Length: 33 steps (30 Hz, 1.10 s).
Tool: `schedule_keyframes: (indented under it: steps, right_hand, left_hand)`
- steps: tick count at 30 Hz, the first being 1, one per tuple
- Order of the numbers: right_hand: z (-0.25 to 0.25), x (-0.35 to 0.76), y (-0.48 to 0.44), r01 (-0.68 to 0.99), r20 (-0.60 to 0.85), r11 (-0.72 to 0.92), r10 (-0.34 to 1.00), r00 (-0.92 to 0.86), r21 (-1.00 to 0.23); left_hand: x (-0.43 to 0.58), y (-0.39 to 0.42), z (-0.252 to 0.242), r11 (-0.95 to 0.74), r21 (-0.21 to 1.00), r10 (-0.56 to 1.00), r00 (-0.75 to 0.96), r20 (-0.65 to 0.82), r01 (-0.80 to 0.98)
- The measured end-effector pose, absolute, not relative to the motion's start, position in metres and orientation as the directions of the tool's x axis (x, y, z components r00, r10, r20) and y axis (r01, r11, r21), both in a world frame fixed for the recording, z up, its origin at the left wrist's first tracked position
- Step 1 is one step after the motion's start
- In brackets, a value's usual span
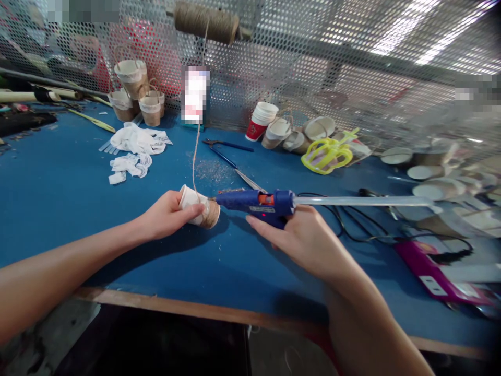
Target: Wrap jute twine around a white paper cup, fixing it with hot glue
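Note:
My left hand (pixel 168 215) is closed round a white paper cup (pixel 189 199) lying on its side, its base end wound with brown twine (pixel 212 214). A strand of twine (pixel 194 156) runs up from the cup to a spool (pixel 206 22) on the mesh wall. My right hand (pixel 303 239) grips a blue hot glue gun (pixel 256 202), its nozzle touching the wrapped end of the cup. A clear glue stick (pixel 364 200) sticks out of the back of the gun to the right.
The blue table (pixel 66 188) holds scissors (pixel 229 156), torn white paper (pixel 136 143), twine-wrapped cups (pixel 133 89) at the back left, stacked paper cups (pixel 264 119), a yellow plastic piece (pixel 326 154), black cable (pixel 352 224) and a magenta device (pixel 438 271). The wooden table edge (pixel 195 308) runs near me.

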State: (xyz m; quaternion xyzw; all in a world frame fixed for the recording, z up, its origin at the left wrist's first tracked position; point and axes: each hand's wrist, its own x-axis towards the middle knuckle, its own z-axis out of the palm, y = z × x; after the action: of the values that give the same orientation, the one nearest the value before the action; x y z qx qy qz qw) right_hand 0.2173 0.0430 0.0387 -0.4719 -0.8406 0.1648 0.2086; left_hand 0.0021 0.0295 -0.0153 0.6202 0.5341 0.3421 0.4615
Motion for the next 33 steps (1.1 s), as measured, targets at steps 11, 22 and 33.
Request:
schedule_keyframes:
  steps: [11,22,33]
  right_hand:
    - [0.0406,0.2192,0.0425,0.727,0.174,0.498,0.861,-0.477,-0.472]
    - [0.0415,0.2208,0.0406,0.718,0.203,0.535,0.841,-0.501,-0.445]
    - [0.0400,0.2210,0.0388,0.726,0.192,0.522,0.849,-0.493,-0.448]
  left_hand:
    - [0.0016,0.0278,-0.0116,-0.007,0.935,0.974,0.214,-0.074,0.355]
    - [0.0025,0.0304,-0.0107,-0.002,0.945,0.980,0.186,-0.062,0.327]
    - [0.0042,0.0321,-0.0107,0.065,0.944,0.982,0.150,-0.119,0.324]
